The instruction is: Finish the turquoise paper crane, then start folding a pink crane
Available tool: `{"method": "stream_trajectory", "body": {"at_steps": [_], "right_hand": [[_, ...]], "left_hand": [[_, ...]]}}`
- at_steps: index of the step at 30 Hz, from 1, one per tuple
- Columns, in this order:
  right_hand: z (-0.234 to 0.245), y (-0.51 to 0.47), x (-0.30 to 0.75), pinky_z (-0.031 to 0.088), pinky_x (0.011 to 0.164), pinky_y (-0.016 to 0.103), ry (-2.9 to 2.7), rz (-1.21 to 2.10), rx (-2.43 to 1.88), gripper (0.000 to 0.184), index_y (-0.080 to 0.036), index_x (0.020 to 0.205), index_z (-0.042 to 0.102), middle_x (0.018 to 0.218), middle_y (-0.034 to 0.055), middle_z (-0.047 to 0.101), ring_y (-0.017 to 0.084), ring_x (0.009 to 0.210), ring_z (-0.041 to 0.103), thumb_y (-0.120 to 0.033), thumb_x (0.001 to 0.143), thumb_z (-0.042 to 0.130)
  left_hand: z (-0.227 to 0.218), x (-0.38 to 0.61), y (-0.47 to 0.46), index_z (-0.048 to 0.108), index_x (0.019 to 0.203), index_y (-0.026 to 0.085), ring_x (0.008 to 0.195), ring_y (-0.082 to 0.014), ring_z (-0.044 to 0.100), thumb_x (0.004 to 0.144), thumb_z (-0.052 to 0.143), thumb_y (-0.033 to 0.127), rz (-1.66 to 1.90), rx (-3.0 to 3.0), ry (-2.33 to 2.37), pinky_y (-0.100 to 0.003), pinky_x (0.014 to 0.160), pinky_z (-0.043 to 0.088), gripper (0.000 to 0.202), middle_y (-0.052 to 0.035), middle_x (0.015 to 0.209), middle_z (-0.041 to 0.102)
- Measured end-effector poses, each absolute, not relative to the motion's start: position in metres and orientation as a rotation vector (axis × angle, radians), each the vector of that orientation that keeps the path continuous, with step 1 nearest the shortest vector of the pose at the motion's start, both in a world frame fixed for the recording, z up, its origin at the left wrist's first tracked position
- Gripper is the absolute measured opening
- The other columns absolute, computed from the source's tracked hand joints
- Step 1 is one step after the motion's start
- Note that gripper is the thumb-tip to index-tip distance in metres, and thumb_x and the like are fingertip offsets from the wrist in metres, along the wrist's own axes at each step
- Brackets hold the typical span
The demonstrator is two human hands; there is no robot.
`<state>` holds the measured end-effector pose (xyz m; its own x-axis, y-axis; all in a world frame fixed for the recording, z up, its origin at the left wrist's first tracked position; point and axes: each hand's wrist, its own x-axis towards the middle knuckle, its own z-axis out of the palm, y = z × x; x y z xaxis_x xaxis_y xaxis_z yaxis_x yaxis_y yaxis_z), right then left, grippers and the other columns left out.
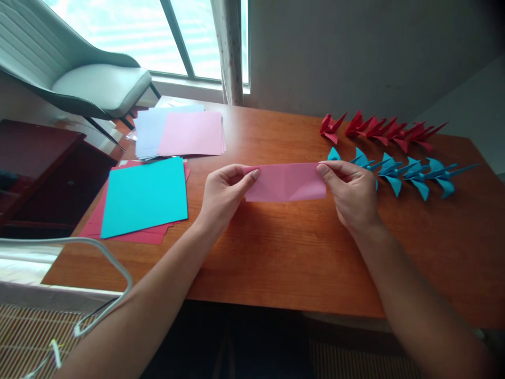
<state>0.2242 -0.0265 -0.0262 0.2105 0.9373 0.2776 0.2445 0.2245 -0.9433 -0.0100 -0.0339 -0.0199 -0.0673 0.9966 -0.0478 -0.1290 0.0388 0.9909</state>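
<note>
A pink sheet of origami paper [286,182], folded to a long rectangle with a crease down its middle, is held up above the wooden table. My left hand [224,192] pinches its upper left corner between thumb and fingers. At the upper right corner, my right hand [353,192] grips it the same way, thumb toward me. The lower edge hangs free and curls slightly at the right. Behind my right hand stands a row of blue paper cranes [390,171], partly hidden by it.
Red paper cranes [379,129] line the table's [276,263] back right. Left of my hands lies a stack of turquoise [145,197] and red paper [94,218]. Pink sheets [191,134] and pale blue sheets [148,129] lie behind it. A white cable [98,245] crosses the lower left.
</note>
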Motion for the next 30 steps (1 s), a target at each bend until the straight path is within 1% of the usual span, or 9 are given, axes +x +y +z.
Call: {"method": "stream_trajectory", "body": {"at_steps": [5, 11, 14, 18, 23, 27, 30], "right_hand": [[-0.0276, -0.0265, 0.2255, 0.059, 0.074, 0.036, -1.273, 0.738, -1.266, 0.015, -0.029, 0.087, 0.079, 0.086, -0.0003, 0.078, 0.019, 0.078, 0.071, -0.042, 0.079, 0.081], [-0.0284, -0.0266, 0.2274, 0.06, 0.077, 0.041, -1.239, 0.755, -1.279, 0.016, -0.032, 0.086, 0.079, 0.087, -0.0003, 0.078, 0.021, 0.079, 0.071, -0.043, 0.076, 0.084], [-0.028, -0.0267, 0.2271, 0.06, 0.078, 0.04, -1.234, 0.75, -1.276, 0.014, -0.032, 0.086, 0.079, 0.087, -0.0013, 0.078, 0.019, 0.08, 0.071, -0.041, 0.076, 0.084], [-0.0273, -0.027, 0.2265, 0.059, 0.077, 0.038, -1.23, 0.75, -1.267, 0.013, -0.03, 0.086, 0.08, 0.086, -0.0014, 0.078, 0.018, 0.078, 0.07, -0.039, 0.077, 0.084], [-0.028, -0.027, 0.2266, 0.06, 0.077, 0.039, -1.241, 0.726, -1.269, 0.012, -0.032, 0.086, 0.079, 0.086, -0.0006, 0.078, 0.02, 0.079, 0.071, -0.038, 0.077, 0.084], [-0.0286, -0.0268, 0.2265, 0.06, 0.077, 0.042, -1.244, 0.718, -1.264, 0.013, -0.031, 0.086, 0.079, 0.086, 0.0001, 0.077, 0.021, 0.079, 0.071, -0.039, 0.077, 0.083], [-0.0281, -0.0262, 0.2274, 0.059, 0.075, 0.038, -1.264, 0.723, -1.256, 0.013, -0.029, 0.086, 0.079, 0.086, 0.0, 0.077, 0.019, 0.078, 0.07, -0.038, 0.078, 0.083]], "left_hand": [[-0.0208, -0.0109, -0.034, 0.079, 0.082, 0.019, 0.07, -0.0125, 0.064, 0.07, 0.087, 0.045, 1.288, 1.044, 1.198, -0.021, 0.062, 0.048, 0.029, -0.0032, 0.082, 0.077], [-0.0207, -0.011, -0.0345, 0.08, 0.085, 0.018, 0.069, -0.0131, 0.063, 0.07, 0.086, 0.046, 1.268, 1.035, 1.172, -0.022, 0.059, 0.046, 0.033, -0.0037, 0.082, 0.075], [-0.0207, -0.0114, -0.0346, 0.08, 0.086, 0.019, 0.067, -0.0121, 0.061, 0.071, 0.086, 0.045, 1.262, 1.043, 1.155, -0.021, 0.057, 0.045, 0.031, -0.003, 0.079, 0.074], [-0.0209, -0.0115, -0.0347, 0.08, 0.085, 0.019, 0.068, -0.0114, 0.061, 0.071, 0.087, 0.043, 1.272, 1.035, 1.131, -0.021, 0.059, 0.046, 0.028, -0.0026, 0.08, 0.074], [-0.022, -0.0115, -0.0342, 0.08, 0.084, 0.019, 0.069, -0.0127, 0.063, 0.07, 0.086, 0.045, 1.271, 1.038, 1.142, -0.022, 0.06, 0.048, 0.03, -0.0035, 0.081, 0.075], [-0.0219, -0.0108, -0.0336, 0.079, 0.082, 0.018, 0.071, -0.0134, 0.065, 0.069, 0.087, 0.046, 1.285, 1.034, 1.154, -0.023, 0.062, 0.049, 0.031, -0.0038, 0.082, 0.076], [-0.0217, -0.0102, -0.0336, 0.079, 0.082, 0.018, 0.073, -0.0143, 0.066, 0.07, 0.086, 0.045, 1.298, 1.047, 1.175, -0.023, 0.063, 0.05, 0.031, -0.0043, 0.084, 0.076]]}}
